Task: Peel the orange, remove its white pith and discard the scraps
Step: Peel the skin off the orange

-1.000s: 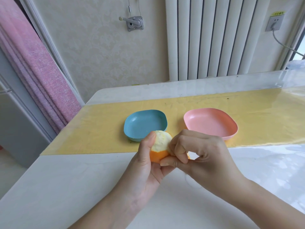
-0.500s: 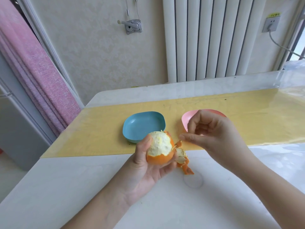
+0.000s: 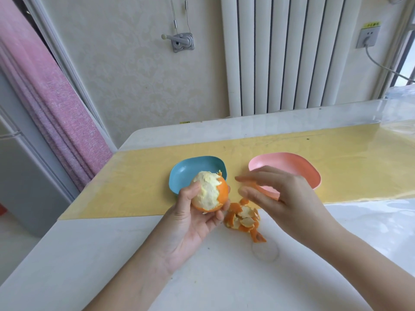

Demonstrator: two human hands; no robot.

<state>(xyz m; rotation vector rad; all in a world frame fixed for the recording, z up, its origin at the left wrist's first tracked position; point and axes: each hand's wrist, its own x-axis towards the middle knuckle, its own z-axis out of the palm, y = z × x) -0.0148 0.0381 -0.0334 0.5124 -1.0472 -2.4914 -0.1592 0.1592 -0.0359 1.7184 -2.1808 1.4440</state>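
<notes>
A white bench [image 3: 112,254] fills the lower part of the view, with a yellow runner [image 3: 139,182] lying across it under a clear glossy cover. On the runner stand a blue dish [image 3: 190,169] and a pink dish [image 3: 292,164], side by side and a little apart. Behind the bench is a pale patterned wall with a white radiator [image 3: 280,55], a metal crank bracket [image 3: 180,42] and a wall socket [image 3: 368,37] with a cable plugged in. A pink curtain [image 3: 56,108] hangs at the left.

The orange [image 3: 211,194] is held above the bench edge of the runner, in front of the blue dish. Its upper and left side is stripped to rough white pith; smooth orange skin covers the right and bottom. The left grip [image 3: 193,221] grasps it, thumb on the pith and fingers curled beneath. The right grip [image 3: 289,198] is released, its fingers spread and blurred, in front of the pink dish. Below it, just beside the left fingers, a pile of peel scraps [image 3: 243,221] lies on the white bench.
</notes>
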